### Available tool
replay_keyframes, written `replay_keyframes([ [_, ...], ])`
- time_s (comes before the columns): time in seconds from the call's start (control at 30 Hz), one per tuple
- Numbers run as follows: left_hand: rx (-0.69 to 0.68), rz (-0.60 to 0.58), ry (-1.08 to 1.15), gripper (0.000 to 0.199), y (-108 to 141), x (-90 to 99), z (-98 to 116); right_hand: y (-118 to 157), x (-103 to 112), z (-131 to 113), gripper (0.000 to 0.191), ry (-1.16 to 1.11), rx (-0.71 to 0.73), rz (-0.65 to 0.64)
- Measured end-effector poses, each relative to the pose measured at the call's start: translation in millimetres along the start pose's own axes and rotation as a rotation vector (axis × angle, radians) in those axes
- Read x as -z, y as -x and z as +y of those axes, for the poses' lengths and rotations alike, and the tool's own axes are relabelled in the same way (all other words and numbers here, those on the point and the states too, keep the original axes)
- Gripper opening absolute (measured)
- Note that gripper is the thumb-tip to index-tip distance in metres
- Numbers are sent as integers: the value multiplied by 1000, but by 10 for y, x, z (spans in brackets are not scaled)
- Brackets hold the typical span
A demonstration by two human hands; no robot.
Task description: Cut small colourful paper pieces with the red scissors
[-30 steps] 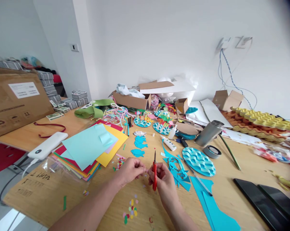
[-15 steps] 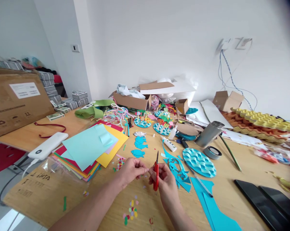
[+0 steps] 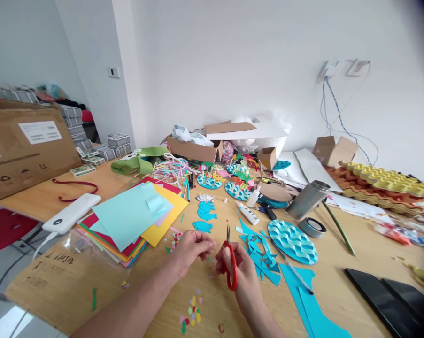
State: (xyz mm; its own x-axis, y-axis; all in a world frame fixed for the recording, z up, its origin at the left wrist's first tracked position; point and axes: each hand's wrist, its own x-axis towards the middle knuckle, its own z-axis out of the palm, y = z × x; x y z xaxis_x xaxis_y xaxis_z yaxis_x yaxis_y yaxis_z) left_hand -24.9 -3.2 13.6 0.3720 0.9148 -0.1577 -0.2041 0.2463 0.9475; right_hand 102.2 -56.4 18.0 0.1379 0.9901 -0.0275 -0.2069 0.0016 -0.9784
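Red-handled scissors (image 3: 230,272) are in my right hand (image 3: 245,270), blades pointing up and away from me. My left hand (image 3: 190,249) is closed in a pinch just left of the blades; whatever its fingertips hold is too small to make out. Colourful paper dots (image 3: 194,312) lie scattered on the table below the hands. More tiny paper bits (image 3: 176,237) are partly hidden behind my left hand. Beyond it, blue paper fish (image 3: 202,226) lie in a column. Right of the scissors is a pile of blue paper scraps (image 3: 263,256).
Stacked coloured paper (image 3: 127,220) and a white power bank (image 3: 72,213) are at left. To the right are a wavy blue oval (image 3: 292,241), a pen (image 3: 292,267), tape (image 3: 312,227), a steel bottle (image 3: 308,199) and black phones (image 3: 377,300). A glue bottle (image 3: 249,213) lies ahead.
The scissors have tilted in my right hand, so both handle loops now show more. My two hands have moved slightly apart. The left hand keeps its pinch.
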Motion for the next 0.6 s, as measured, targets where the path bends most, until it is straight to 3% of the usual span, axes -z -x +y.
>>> replay_keyframes([
  [0.23,-68,6,198,17,-15,23,22,62,-38,70,33,117,33,-180],
  [0.6,-116,12,300,17,26,-39,29,76,-55,128,32,186,49,-183],
])
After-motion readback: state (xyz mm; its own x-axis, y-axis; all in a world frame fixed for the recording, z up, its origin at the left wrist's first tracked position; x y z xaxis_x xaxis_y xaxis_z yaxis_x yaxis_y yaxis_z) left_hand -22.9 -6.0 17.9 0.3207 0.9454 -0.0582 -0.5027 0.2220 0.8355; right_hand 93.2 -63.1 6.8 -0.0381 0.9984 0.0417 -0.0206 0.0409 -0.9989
